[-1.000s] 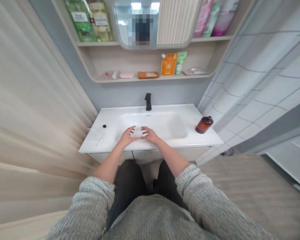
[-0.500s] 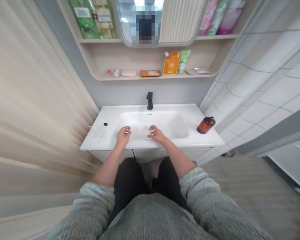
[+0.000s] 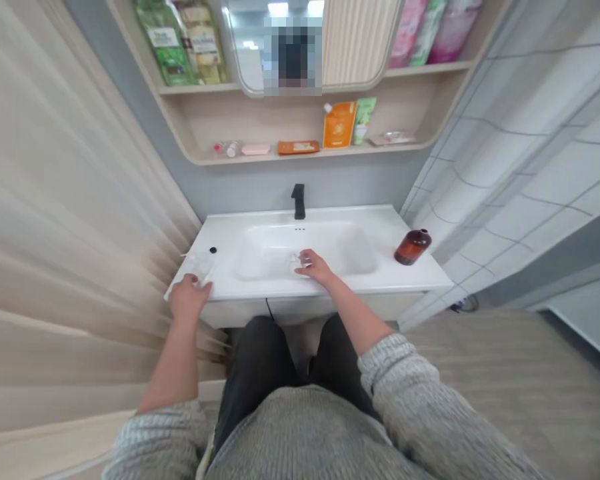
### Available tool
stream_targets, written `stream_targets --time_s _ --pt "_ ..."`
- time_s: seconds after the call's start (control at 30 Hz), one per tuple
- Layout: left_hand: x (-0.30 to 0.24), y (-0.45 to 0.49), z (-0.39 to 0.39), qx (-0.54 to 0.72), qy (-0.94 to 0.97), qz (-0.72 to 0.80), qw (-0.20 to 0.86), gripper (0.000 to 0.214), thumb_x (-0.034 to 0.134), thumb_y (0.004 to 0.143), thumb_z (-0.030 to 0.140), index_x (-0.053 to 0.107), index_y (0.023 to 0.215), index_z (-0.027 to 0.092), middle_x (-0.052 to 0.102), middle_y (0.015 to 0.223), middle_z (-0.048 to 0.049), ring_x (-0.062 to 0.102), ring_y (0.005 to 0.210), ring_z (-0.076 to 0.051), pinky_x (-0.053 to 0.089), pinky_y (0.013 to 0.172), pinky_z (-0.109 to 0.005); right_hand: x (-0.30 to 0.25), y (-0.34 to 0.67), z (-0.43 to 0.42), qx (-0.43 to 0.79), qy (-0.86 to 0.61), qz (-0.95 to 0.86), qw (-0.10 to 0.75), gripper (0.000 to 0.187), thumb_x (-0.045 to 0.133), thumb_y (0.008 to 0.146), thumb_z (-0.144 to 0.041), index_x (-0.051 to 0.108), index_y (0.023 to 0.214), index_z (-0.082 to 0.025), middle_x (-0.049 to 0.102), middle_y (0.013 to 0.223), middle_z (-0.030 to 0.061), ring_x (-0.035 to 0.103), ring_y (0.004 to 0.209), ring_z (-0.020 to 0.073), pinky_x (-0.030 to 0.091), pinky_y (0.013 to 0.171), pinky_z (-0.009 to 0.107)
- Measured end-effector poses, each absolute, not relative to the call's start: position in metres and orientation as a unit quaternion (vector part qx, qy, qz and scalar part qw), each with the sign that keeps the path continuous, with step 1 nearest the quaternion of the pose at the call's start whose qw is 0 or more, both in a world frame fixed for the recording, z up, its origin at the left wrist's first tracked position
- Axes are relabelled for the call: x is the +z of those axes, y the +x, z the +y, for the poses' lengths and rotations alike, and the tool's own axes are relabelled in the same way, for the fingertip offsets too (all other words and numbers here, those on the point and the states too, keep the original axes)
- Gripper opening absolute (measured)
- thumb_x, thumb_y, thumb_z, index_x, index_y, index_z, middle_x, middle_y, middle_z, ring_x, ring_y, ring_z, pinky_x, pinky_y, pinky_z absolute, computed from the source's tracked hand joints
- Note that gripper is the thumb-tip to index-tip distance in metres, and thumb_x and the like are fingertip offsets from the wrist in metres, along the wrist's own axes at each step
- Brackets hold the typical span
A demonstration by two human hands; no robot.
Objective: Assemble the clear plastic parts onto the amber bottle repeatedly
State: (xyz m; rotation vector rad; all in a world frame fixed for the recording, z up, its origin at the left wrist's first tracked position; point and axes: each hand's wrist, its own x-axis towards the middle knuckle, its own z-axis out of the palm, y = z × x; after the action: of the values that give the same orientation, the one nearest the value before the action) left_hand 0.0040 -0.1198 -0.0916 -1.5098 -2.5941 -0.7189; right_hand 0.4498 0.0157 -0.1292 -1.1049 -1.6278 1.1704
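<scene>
I stand at a white washbasin [image 3: 380, 277]. My right hand [image 3: 316, 267] rests at the front of the bowl, fingers curled on a small clear object [image 3: 294, 260] that I cannot name. My left hand [image 3: 187, 298] is at the basin's front left corner, fingers bent over a clear item [image 3: 200, 267] lying there; what it grips, if anything, is hidden. A small black cap [image 3: 213, 250] lies on the left ledge just beyond it. A black faucet [image 3: 298, 201] stands at the back centre.
A brown bottle [image 3: 412, 246] lies tilted on the right ledge. The wall shelf [image 3: 260, 159] holds an orange pouch [image 3: 339, 125], a green tube, a pink case and an orange packet. A ribbed beige wall is at left, a tiled wall at right.
My left hand left the bowl and moved left to the basin's front corner. My right hand stayed in the bowl with the clear object.
</scene>
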Motion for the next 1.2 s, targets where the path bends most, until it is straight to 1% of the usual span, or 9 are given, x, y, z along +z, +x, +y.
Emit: stream_targets --time_s 0.13,0.27,0.4,0.5,0.63,0.8,1.0,1.13,1.2 --pt "-0.097 0.016 -0.127 -0.246 -0.501 -0.830 0.017 0.041 0.069 0.092 0.051 0.074 0.122 0.023 0.079 0.115 -0.0147 0.072 0.116 -0.039 0.056 0.104 -0.050 -0.130 0.450 0.016 0.461 -0.438 -0.656 0.407 0.065 0.096 0.060 -0.033 0.063 0.116 -0.027 0.074 0.126 0.0072 0.075 0.108 0.0267 0.064 0.090 0.043" --pt "-0.088 0.055 -0.130 -0.381 -0.542 -0.749 0.009 0.043 0.065 0.097 0.052 0.075 0.124 0.021 0.080 0.124 -0.0129 0.073 0.118 -0.032 0.057 0.109 -0.046 -0.132 0.450 0.018 0.454 -0.438 -0.660 0.407 0.066 0.095 0.059 -0.030 0.064 0.117 -0.028 0.074 0.126 0.0072 0.074 0.109 0.0273 0.064 0.086 0.041" --pt "-0.058 0.116 -0.108 -0.424 -0.646 -0.630 -0.078 0.044 0.062 0.101 0.055 0.078 0.123 0.021 0.081 0.122 -0.0098 0.073 0.103 -0.026 0.059 0.099 -0.039 -0.134 0.450 0.018 0.449 -0.421 -0.672 0.412 0.064 0.095 0.061 -0.030 0.066 0.119 -0.028 0.073 0.132 0.0071 0.073 0.113 0.0277 0.062 0.088 0.040" --pt "-0.036 0.151 -0.082 -0.388 -0.685 -0.602 -0.137 0.042 0.063 0.101 0.055 0.081 0.118 0.021 0.082 0.103 -0.0070 0.071 0.087 -0.023 0.057 0.086 -0.035 -0.135 0.451 0.018 0.427 -0.426 -0.680 0.417 0.067 0.094 0.061 -0.029 0.067 0.123 -0.029 0.072 0.138 0.0069 0.072 0.117 0.0284 0.062 0.091 0.041" --pt "-0.017 0.177 -0.058 -0.317 -0.726 -0.592 -0.145 0.036 0.068 0.099 0.051 0.084 0.111 0.021 0.081 0.090 -0.0052 0.070 0.080 -0.023 0.055 0.083 -0.034 -0.136 0.451 0.018 0.404 -0.425 -0.697 0.413 0.073 0.094 0.062 -0.028 0.067 0.130 -0.029 0.071 0.139 0.0078 0.072 0.116 0.0288 0.061 0.086 0.039" --pt "-0.001 0.194 -0.047 -0.232 -0.759 -0.597 -0.119 0.032 0.069 0.102 0.047 0.085 0.110 0.021 0.082 0.092 -0.0072 0.073 0.086 -0.025 0.053 0.083 -0.033 -0.137 0.450 0.019 0.389 -0.408 -0.710 0.422 0.074 0.095 0.062 -0.030 0.068 0.132 -0.029 0.071 0.141 0.0083 0.072 0.113 0.0283 0.060 0.084 0.038" --pt "0.004 0.219 -0.028 -0.154 -0.779 -0.601 -0.092 0.036 0.078 0.098 0.048 0.081 0.122 0.021 0.083 0.097 -0.0092 0.077 0.094 -0.028 0.054 0.086 -0.035 -0.134 0.449 0.016 0.394 -0.387 -0.713 0.432 0.072 0.097 0.064 -0.035 0.069 0.130 -0.029 0.073 0.139 0.0082 0.074 0.110 0.0277 0.059 0.086 0.039" --pt "-0.005 0.236 -0.016 -0.105 -0.793 -0.595 -0.077 0.035 0.074 0.100 0.051 0.081 0.116 0.020 0.084 0.104 -0.0131 0.078 0.105 -0.033 0.056 0.093 -0.038 -0.132 0.450 0.015 0.400 -0.381 -0.710 0.436 0.072 0.098 0.064 -0.039 0.070 0.129 -0.030 0.073 0.138 0.0081 0.074 0.112 0.0283 0.059 0.087 0.040" --pt "-0.008 0.238 -0.013 -0.107 -0.800 -0.585 -0.081 0.032 0.072 0.101 0.046 0.080 0.117 0.020 0.083 0.107 -0.0136 0.077 0.107 -0.033 0.057 0.096 -0.040 -0.132 0.449 0.015 0.408 -0.388 -0.698 0.442 0.072 0.098 0.063 -0.039 0.070 0.129 -0.030 0.074 0.137 0.0080 0.074 0.111 0.0281 0.059 0.087 0.039"
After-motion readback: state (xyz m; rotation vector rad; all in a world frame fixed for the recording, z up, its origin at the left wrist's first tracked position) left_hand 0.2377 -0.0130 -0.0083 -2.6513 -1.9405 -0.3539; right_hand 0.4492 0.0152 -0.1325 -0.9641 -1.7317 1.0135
